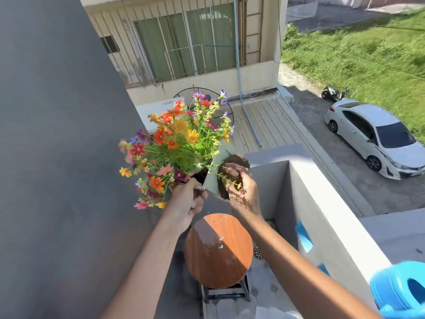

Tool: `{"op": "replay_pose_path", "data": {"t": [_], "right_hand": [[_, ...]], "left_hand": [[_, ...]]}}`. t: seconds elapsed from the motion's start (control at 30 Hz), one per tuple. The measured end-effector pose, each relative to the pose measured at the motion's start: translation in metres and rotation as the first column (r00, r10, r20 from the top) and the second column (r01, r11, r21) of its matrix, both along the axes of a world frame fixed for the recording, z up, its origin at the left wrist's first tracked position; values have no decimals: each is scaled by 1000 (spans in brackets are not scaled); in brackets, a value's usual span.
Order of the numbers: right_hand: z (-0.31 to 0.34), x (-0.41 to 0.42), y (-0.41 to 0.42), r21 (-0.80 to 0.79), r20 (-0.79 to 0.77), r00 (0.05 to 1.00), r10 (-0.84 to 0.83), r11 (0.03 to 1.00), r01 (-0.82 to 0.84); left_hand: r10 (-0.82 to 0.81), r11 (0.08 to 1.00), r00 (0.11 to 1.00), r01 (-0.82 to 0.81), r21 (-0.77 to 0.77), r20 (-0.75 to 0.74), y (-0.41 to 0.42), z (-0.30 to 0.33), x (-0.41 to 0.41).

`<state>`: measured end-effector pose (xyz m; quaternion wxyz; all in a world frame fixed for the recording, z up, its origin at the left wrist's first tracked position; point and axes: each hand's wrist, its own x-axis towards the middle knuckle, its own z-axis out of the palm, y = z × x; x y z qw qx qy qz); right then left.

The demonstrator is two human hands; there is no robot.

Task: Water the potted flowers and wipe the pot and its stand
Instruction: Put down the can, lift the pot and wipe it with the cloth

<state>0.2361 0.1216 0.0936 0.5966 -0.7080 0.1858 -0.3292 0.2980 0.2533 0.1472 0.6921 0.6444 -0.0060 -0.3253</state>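
Fingers (197, 199) of left hand (187, 201) clenched on one pot (211, 180), right hand (241, 192) pressing maybe a brown cloth (230, 171) above one round wooden stool (218, 249).

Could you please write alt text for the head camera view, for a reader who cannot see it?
A left hand holds a tilted pot of colourful flowers above a round wooden stand, while the right hand rubs a brown cloth on it. A blue watering can sits lower right.
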Motion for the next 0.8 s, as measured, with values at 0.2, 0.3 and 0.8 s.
{"op": "replay_pose_path", "data": {"t": [0.2,0.3,0.8], "right_hand": [[30,28,-47,12,-14,999,-45,999,45],[41,32,-49,89,96,980,-177,982,168],[-21,-3,5,-145,-33,997,-70,987,65]], "left_hand": [[-37,999,999,36,12,38,-1,4,-3],[-51,999,999,51,-1,14,-3,8,-3],[40,998,994,-45,-48,-104,2,-3,6]]}}
